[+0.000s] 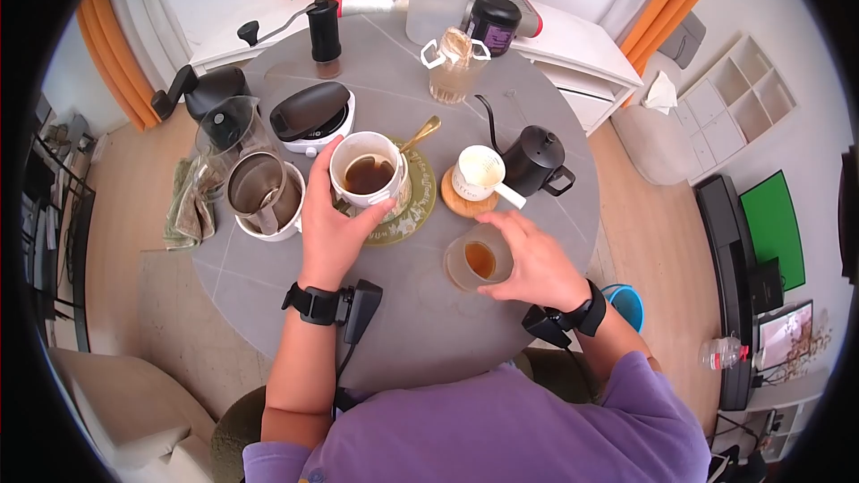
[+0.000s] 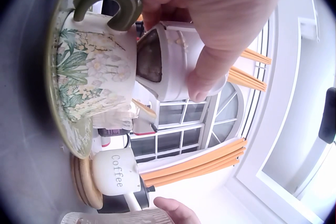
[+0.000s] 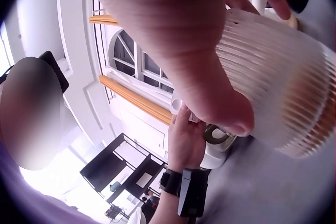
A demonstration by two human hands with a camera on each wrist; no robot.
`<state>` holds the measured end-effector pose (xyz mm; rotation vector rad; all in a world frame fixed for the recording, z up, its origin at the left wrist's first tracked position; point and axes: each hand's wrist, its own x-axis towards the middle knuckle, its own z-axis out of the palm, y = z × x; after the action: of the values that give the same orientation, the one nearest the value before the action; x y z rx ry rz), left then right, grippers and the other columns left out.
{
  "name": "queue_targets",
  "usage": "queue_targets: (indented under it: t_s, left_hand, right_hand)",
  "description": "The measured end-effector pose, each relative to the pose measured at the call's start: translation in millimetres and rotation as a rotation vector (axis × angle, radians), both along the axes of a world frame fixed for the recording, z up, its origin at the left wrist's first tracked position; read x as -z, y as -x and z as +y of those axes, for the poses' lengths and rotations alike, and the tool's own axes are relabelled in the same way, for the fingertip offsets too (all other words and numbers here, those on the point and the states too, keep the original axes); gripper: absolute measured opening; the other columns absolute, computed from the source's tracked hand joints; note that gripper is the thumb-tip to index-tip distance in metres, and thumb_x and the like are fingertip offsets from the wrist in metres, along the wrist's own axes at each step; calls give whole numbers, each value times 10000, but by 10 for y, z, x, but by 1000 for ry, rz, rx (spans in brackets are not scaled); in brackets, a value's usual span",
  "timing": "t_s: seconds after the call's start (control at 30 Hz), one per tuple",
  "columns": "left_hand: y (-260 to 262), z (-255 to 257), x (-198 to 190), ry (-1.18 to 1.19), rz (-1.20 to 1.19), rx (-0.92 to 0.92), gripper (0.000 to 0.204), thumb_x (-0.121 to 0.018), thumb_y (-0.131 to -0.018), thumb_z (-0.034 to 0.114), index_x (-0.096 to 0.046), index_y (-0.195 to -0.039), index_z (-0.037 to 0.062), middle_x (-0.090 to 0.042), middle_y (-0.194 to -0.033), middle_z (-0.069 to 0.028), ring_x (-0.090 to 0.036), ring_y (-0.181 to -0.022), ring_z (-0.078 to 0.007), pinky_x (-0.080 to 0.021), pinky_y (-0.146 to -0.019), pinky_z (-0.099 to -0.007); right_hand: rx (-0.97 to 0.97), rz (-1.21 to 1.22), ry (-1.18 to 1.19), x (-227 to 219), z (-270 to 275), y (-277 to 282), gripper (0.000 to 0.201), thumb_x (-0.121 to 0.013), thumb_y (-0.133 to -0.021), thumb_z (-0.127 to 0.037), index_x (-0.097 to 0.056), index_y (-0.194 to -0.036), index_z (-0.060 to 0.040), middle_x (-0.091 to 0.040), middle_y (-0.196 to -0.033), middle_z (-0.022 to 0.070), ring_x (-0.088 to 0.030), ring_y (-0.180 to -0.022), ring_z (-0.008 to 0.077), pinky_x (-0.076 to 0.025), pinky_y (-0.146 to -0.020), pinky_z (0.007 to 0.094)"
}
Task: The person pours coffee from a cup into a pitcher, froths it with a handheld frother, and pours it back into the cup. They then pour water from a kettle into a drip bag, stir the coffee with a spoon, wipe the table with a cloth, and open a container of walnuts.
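With thumb and fingers, my left hand (image 1: 333, 225) grips a white coffee dripper (image 2: 176, 58) that has dark brown coffee (image 1: 369, 175) inside. The dripper is right at the rim of a floral teacup (image 2: 100, 71) with a green handle, on a green saucer (image 1: 422, 192). A gold spoon (image 1: 421, 133) rises beside the cup. My right hand (image 1: 544, 266) is curled round a ribbed glass (image 3: 273, 71) holding a little amber-brown liquid (image 1: 480, 259). Just beyond that glass, a white "Coffee" cup (image 2: 116, 171) with a straight handle sits on a round wooden coaster (image 1: 467, 204).
A black gooseneck kettle (image 1: 534, 159) stands right of the coaster. Left of the saucer are a black-lidded white device (image 1: 313, 121), a glass jug (image 1: 234, 121), a metal cup (image 1: 259, 186) and a cloth (image 1: 190, 206). A hand grinder (image 1: 325, 36) and clear pitcher (image 1: 443, 0) stand farther back.
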<state>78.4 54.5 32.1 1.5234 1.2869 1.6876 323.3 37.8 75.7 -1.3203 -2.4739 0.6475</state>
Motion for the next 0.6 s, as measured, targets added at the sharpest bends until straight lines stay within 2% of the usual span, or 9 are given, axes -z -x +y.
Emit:
queue_targets:
  t_s: [0.13, 0.2, 0.23, 0.3, 0.4, 0.53, 0.6]
  left_hand:
    - [-4, -3, 1, 3, 16, -18, 757, -745, -609, 36, -361, -1260, 15, -484, -1176, -114, -509, -1056, -192, -411, -907, -300]
    - [-5, 4, 9, -2, 11, -14, 754, -744, -610, 35, -362, -1259, 16, -485, -1175, -114, -511, -1053, -191, -412, -907, -300]
    - [-4, 8, 13, -11, 7, -14, 751, -742, -611, 33, -364, -1259, 18, -486, -1174, -114, -513, -1051, -191, -413, -906, -301]
    - [-6, 10, 11, -6, 10, -13, 750, -741, -611, 33, -364, -1258, 18, -487, -1173, -114, -515, -1048, -191, -414, -905, -300]
    - [-20, 3, 3, -3, 6, -11, 749, -741, -610, 31, -364, -1257, 18, -491, -1168, -114, -518, -1044, -190, -418, -902, -299]
    - [-23, 13, 21, -29, -2, -17, 748, -740, -609, 27, -365, -1256, 16, -499, -1155, -111, -520, -1042, -187, -422, -896, -296]
    - [-20, 18, 16, -33, -13, -12, 748, -740, -610, 25, -363, -1256, 14, -498, -1157, -112, -519, -1044, -186, -421, -897, -296]
  right_hand:
    - [13, 91, 42, 155, 1, -54, 847, -765, -538, -162, -331, -1262, -95, -476, -1154, 118, -466, -1077, 296, -387, -905, 349]
    - [57, 371, 114, 361, -16, -107, 926, -794, -536, -149, -274, -1297, -69, -462, -1203, 112, -427, -1150, 252, -329, -974, 345]
    - [58, 370, 116, 438, -33, -117, 926, -794, -536, -149, -274, -1297, -69, -462, -1203, 112, -427, -1150, 252, -329, -974, 345]
    - [112, 585, 171, 575, -78, -123, 925, -806, -555, -151, -271, -1302, -39, -434, -1228, 128, -402, -1180, 221, -321, -982, 328]
    - [98, 663, 245, 749, -78, -109, 922, -815, -554, -156, -277, -1293, -37, -416, -1239, 119, -398, -1179, 214, -315, -983, 332]
    - [117, 655, 224, 786, -66, -111, 894, -814, -551, -165, -301, -1270, -29, -414, -1234, 115, -408, -1164, 224, -318, -983, 334]
    - [51, 640, 74, 746, -64, -108, 859, -810, -535, -168, -338, -1240, -36, -427, -1208, 115, -427, -1137, 236, -339, -965, 343]
